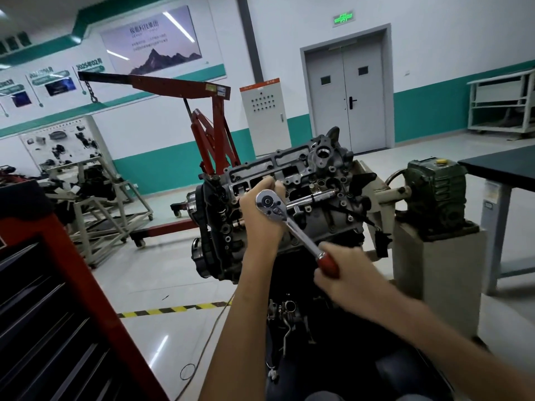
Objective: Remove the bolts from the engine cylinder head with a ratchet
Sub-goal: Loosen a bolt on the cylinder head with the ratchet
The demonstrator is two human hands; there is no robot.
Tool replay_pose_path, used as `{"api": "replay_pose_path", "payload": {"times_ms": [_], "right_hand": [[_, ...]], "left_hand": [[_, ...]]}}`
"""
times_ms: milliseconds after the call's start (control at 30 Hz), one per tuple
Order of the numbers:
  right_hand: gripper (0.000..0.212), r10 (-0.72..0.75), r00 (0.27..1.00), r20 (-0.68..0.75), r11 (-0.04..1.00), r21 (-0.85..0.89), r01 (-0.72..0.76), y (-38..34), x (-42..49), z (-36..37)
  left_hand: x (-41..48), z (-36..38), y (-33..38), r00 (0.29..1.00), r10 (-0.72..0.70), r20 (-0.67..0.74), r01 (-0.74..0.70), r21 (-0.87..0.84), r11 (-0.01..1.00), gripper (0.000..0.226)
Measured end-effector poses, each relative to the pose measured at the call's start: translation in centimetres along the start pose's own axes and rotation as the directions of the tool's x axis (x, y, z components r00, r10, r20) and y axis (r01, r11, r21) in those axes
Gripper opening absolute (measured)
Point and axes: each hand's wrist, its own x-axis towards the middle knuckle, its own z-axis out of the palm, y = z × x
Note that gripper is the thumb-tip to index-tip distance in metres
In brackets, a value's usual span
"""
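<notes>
Mid-job: the ratchet (295,230) is sitting on the cylinder head (289,169), drive end over a spot left of middle, and the bolt under it is hidden. The top of the head is lying open. What look like bolts (342,202) are sitting along the near edge, so I'm judging plenty is left. No loose bolts are showing. The left hand (260,218) is curling round the ratchet's drive end, steadying it. The right hand (344,273) is wrapping the red grip, and the handle is slanting down-right toward the person. Probably a turning stroke.
</notes>
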Motion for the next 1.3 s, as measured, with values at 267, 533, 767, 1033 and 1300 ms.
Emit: {"api": "replay_pose_path", "payload": {"times_ms": [267, 533, 767, 1033, 1300], "right_hand": [[0.029, -0.028, 0.99, 0.138, 0.997, 0.077, 0.017, -1.1, 0.2, 0.0], [0.016, -0.234, 0.962, 0.139, 0.781, -0.563, 0.271, -1.3, 6.5, -8.8], [0.021, 0.018, 0.997, 0.073, 0.988, 0.15, -0.029, -1.5, -0.6, 1.2], [0.02, -0.088, 0.979, 0.184, 0.989, -0.104, 0.109, -0.5, 1.9, -3.0], [0.015, -0.191, 0.978, 0.083, 0.824, -0.528, 0.206, 1.0, 5.4, -8.1]], "left_hand": [[0.5, -1.1, -0.8, 0.995, 0.015, 0.103, -0.02, 0.053, 0.998, 0.033], [1.5, -2.1, 0.0, 0.969, 0.029, 0.245, -0.063, 0.13, 0.989, 0.041], [0.7, 0.1, 0.3, 0.994, -0.084, -0.073, 0.081, -0.055, 0.995, 0.026], [1.0, -1.5, -0.3, 0.986, 0.006, 0.169, -0.02, 0.08, 0.997, 0.041], [1.0, -1.0, 0.2, 0.959, 0.029, 0.283, -0.074, 0.147, 0.986, 0.056]]}}
